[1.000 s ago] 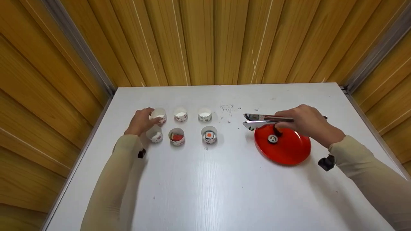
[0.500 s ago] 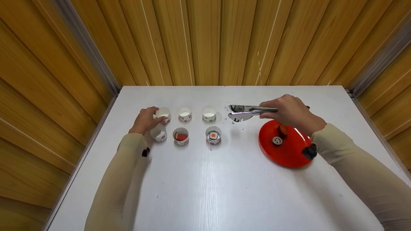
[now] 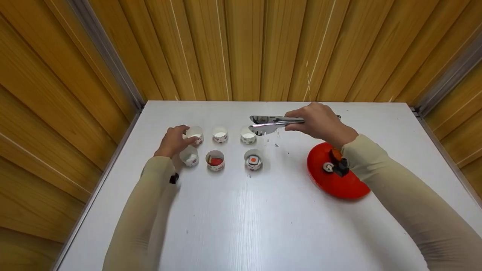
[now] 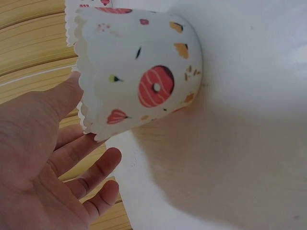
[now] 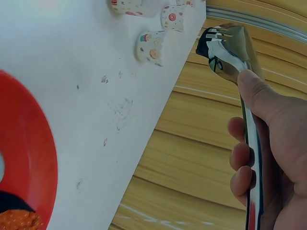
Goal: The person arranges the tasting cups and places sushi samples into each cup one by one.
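Note:
My left hand (image 3: 173, 142) grips the rim of the back-left paper baking cup (image 3: 195, 133), thumb at its front side. In the left wrist view a doughnut-printed paper cup (image 4: 144, 57) hides the fingertips of the left hand (image 4: 43, 148). My right hand (image 3: 319, 121) holds metal tongs (image 3: 276, 121) level, their tips above the back-right cup (image 3: 248, 138). In the right wrist view the thumb and curled fingers of the right hand (image 5: 283, 139) wrap the tongs (image 5: 252, 143). Something dark shows at the tips; whether it is a held piece or a reflection I cannot tell.
Two rows of paper cups stand on the white table (image 3: 241, 218). One holds a red piece (image 3: 215, 162), another a sushi piece with an orange centre (image 3: 253, 160). At right, a red plate (image 3: 342, 188) bears a small sushi roll (image 3: 328, 167) and an orange-topped piece (image 5: 19, 219).
My right hand has carried the tongs left and away from me, from beside the plate to above the back-right cup. The left hand stays at its cup. The head view has shifted slightly.

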{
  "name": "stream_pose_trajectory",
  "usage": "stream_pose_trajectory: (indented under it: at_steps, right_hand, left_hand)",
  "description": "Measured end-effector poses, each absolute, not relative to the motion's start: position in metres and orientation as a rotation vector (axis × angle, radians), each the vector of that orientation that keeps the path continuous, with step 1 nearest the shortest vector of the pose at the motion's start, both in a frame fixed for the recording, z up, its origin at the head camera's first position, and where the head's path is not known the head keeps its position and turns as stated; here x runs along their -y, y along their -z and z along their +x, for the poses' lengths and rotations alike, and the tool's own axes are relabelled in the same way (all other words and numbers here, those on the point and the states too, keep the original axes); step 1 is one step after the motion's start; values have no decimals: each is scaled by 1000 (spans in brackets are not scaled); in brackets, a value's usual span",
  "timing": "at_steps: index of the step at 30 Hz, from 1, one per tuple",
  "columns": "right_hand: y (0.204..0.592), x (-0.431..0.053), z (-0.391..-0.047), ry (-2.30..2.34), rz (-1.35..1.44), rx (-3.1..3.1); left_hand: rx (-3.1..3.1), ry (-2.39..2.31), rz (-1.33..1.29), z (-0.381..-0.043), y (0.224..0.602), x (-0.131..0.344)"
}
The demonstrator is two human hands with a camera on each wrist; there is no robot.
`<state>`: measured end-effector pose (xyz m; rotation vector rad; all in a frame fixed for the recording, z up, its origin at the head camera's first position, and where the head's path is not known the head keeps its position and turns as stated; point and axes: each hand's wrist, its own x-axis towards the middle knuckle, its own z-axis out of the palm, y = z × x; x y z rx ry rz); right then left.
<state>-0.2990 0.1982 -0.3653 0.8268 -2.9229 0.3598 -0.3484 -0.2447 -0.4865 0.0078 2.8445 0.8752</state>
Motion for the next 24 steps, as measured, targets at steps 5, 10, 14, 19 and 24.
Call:
stream_pose_trajectory:
  at_steps: [5, 10, 14, 19, 24]
  right_hand:
    - [364, -183, -306, -362, 848, 2917]
    - [366, -166, -312, -359, 872, 2901]
    - [371, -151, -317, -372, 871, 2909]
    - [379, -130, -325, -394, 881, 2911]
    - [389, -108, -333, -430, 931, 2882]
  left_hand:
    - [-2834, -895, 8, -347, 485, 240]
    - [-2823, -915, -2, -348, 483, 237]
    - [-2813, -921, -7, -348, 483, 236]
    - [-2816, -917, -13, -349, 485, 238]
    - [-2842, -895, 6, -348, 486, 240]
